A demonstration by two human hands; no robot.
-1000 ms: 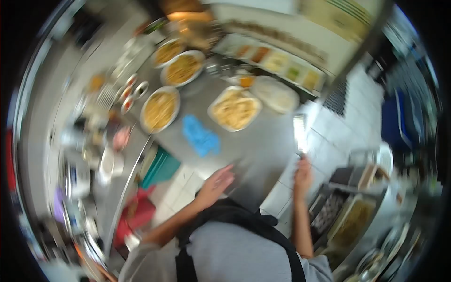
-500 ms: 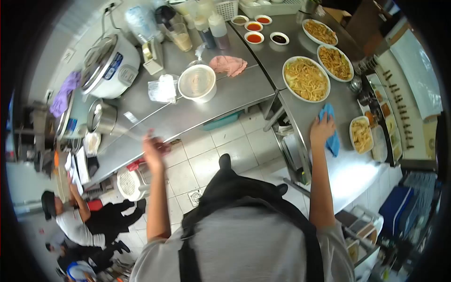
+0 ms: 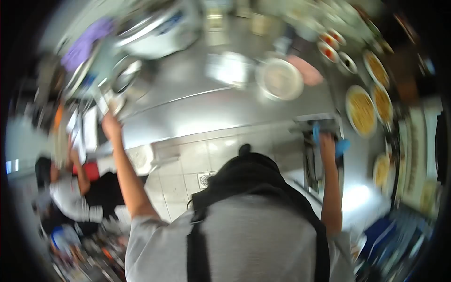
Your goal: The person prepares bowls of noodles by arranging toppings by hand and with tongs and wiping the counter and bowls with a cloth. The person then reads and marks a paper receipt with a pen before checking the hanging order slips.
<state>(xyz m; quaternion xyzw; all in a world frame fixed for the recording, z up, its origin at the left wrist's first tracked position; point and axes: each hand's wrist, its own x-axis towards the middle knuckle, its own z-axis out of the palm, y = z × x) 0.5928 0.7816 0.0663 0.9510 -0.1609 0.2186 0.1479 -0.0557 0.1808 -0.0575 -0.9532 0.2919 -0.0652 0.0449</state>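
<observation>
My right hand [image 3: 327, 143] is closed on a blue cloth [image 3: 342, 147], whose ends stick out on both sides, over the metal counter's inner edge. Far to the left, my left hand [image 3: 112, 126] reaches out beside a metal pot [image 3: 127, 75]. A narrow pale strip [image 3: 100, 99] stands at its fingertips and looks pinched there, though blur hides what it is. White plates of noodles [image 3: 361, 112] sit on the counter beyond my right hand. A smaller dish of food [image 3: 381, 170] lies nearer me on that side.
A lidded white tub [image 3: 280, 79], a pink cloth [image 3: 305, 70] and a clear plastic packet [image 3: 229, 69] lie on the back counter. A large cooker [image 3: 159, 35] stands behind the pot. Sauce bowls [image 3: 328, 51] sit at upper right. Another person [image 3: 70, 197] works at left.
My view has swung left, so the counter items appear further right. My left hand has moved left towards the pot. My right hand still grips the blue cloth, now nearer the counter's inner edge.
</observation>
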